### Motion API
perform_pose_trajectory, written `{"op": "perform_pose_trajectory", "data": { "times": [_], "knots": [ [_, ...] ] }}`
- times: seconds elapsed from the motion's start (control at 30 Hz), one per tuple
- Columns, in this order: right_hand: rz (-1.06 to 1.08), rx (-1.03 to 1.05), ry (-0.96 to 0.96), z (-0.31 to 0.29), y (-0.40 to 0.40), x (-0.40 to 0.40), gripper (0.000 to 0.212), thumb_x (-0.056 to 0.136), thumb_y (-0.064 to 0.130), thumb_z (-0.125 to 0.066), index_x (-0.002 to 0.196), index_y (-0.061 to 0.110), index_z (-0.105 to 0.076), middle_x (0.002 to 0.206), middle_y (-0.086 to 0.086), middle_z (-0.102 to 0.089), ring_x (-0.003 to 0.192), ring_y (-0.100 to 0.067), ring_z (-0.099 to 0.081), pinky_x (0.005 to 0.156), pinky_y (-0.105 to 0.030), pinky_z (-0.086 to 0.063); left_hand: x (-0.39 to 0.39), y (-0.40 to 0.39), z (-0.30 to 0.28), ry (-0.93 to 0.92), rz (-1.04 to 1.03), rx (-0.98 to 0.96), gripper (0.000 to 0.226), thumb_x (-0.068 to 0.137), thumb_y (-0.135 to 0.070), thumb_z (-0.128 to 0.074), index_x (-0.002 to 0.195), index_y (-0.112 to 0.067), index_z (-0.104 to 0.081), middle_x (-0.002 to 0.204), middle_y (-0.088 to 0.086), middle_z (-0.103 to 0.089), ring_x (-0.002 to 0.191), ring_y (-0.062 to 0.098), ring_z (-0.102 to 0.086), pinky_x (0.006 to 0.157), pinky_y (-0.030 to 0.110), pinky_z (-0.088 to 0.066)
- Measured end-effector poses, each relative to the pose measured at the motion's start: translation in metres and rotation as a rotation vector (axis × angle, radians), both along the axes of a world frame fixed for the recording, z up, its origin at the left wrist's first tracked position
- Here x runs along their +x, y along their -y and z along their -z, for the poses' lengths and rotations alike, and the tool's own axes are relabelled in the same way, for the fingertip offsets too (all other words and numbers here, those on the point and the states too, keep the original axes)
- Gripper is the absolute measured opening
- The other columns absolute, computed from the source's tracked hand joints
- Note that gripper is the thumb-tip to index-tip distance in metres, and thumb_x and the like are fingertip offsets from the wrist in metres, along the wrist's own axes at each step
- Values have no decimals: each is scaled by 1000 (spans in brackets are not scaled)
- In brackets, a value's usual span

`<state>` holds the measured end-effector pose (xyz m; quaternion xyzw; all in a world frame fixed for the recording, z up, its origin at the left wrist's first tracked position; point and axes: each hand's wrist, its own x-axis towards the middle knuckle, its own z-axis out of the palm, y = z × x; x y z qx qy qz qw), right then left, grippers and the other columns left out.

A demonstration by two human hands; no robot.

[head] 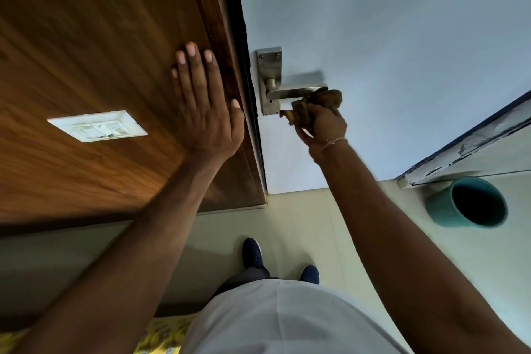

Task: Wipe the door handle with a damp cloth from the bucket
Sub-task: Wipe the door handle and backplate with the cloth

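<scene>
Taking the door handle (290,92) as the landmark and working outward from the person: the left hand (207,112) lies flat with fingers spread on the wooden panel (94,46) left of the handle, its grip apart and holding nothing; it looks to be there as a brace, I judge. Just right of and below the lever, the right hand (321,123) has its grip clamped on the cloth (314,106), a brown bunched wad whose top touches the lever's free end; a loose tail hangs out toward the handle's backplate (268,66).

The cloth looks soft and light, likely limp if wet, so it should wrap around the lever and mould to it; held as a wad in the whole fist it gives a firm pad, though a loose tail could snag on the plate. The handle itself is brushed metal, stiff and fixed to the pale door (402,37), smooth and probably slippery when damp; it may turn under downward pressure, so strokes along its length seem wiser.

Well right of and below the handle, on the floor (301,224), stands the teal bucket (439,207); its inside is dark, and I cannot tell whether it holds water.
</scene>
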<state>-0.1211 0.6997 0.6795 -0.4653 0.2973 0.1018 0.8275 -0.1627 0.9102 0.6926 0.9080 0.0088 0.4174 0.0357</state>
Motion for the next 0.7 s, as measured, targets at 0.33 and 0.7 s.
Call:
{"op": "perform_pose_trajectory", "data": {
  "times": [0.33,0.7],
  "knots": [
    [-244,17,59,3,-24,-37,33,99,5,-65,131,5,-68,123,-21,-77,117,-42,-75,87,-48,-67,-9,0,-9,-28,87,-59,73,105,-34,-37,165,7,-27,171,34,-26,162,50,-23,134,61,-20],
    [-76,114,129,-12,9,-49,32,103,38,-58,122,15,-71,109,-10,-76,106,-35,-75,107,-63,-55,-19,48,14,-208,658,-298,63,105,-24,-38,160,7,-38,171,28,-32,163,42,-26,129,62,-30]
  ]
}}
